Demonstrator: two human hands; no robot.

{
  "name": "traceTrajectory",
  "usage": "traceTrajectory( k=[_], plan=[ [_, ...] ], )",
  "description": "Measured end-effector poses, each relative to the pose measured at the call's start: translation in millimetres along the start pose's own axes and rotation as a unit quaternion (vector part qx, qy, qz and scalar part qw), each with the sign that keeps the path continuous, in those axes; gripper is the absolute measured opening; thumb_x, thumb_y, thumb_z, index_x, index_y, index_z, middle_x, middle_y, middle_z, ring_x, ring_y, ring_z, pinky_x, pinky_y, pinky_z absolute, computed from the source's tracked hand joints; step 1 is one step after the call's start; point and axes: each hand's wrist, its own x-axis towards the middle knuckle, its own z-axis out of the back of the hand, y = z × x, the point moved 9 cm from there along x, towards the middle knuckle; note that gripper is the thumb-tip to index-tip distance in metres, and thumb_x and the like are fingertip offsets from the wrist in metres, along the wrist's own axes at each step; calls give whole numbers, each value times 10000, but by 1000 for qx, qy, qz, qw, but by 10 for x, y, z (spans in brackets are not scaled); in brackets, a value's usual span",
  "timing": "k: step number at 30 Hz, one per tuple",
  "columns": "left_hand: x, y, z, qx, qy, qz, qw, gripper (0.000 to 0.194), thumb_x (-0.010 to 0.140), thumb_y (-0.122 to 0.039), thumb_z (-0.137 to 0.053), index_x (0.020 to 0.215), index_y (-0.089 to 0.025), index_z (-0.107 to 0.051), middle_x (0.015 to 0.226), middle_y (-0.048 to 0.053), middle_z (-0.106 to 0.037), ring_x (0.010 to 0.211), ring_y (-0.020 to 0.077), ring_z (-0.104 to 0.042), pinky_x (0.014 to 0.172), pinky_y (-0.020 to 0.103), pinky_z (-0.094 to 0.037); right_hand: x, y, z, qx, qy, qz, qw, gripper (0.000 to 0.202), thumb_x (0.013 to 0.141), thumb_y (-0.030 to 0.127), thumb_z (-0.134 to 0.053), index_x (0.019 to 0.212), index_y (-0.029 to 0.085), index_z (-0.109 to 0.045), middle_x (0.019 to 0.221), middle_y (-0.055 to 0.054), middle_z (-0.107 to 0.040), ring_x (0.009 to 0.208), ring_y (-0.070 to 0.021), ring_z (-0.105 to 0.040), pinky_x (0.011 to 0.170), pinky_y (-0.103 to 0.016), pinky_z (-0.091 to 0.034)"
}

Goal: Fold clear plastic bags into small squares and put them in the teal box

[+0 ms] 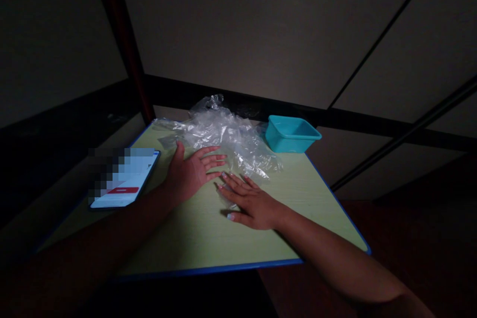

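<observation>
A crumpled heap of clear plastic bags (223, 131) spreads over the far half of the table. My left hand (190, 171) is just in front of it, palm turned inward, thumb up and fingers spread; it holds nothing. To its right, my right hand (251, 201) is palm down with its fingers stretched out. Under those fingers a small piece of clear plastic (228, 201) shows in part, mostly covered by the hand. The fingertips of both hands come close together near the table's middle.
The light green table (208, 243) has a blue edge. At its back right corner stands a turquoise plastic basket (286, 145). A phone (122, 198) with a lit, partly blurred screen lies on the left side. Dark panels (238, 30) rise behind the table.
</observation>
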Motion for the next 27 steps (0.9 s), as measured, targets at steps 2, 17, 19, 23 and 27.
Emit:
traceTrajectory(
  k=[2,17,19,23,27],
  plan=[
    [2,-17,6,6,-9,-8,1000,842,760,-792,-285,1206,-133,-561,1220,198,-589,1216,356,-453,1050,527,-246,1,-3,-8,-6,5,-9,1000,693,938,528,-364,1502,203,-127,1567,-104,-9,1441,-233,36,1134,-508,-12],
    [0,-45,-27,21,-2,-14,1000,854,762,-785,-290,1231,-119,-547,1223,185,-589,1212,366,-433,1013,506,-298,-7,-6,-30,-32,26,-28,999,687,931,561,-347,1498,224,-153,1563,-107,-81,1436,-306,-1,1094,-608,-1],
    [-2,-42,-23,28,-12,-13,999,858,760,-788,-290,1213,-110,-556,1205,191,-597,1199,371,-441,1004,510,-306,-3,1,-30,-36,24,-25,999,678,929,558,-360,1496,244,-162,1564,-104,-71,1435,-311,7,1087,-618,14],
    [2,-36,-13,30,-15,-13,999,859,771,-785,-258,1208,-107,-554,1198,195,-598,1179,363,-458,993,511,-312,4,9,-43,-40,26,-21,999,665,923,557,-386,1490,275,-183,1564,-108,-55,1432,-323,8,1078,-629,11],
    [10,-39,-8,29,0,-12,1000,853,773,-785,-257,1228,-126,-550,1220,181,-590,1177,357,-458,983,499,-325,3,13,-38,-45,18,-18,999,662,915,562,-405,1484,295,-196,1565,-102,-40,1431,-333,3,1068,-641,18]
  ],
)
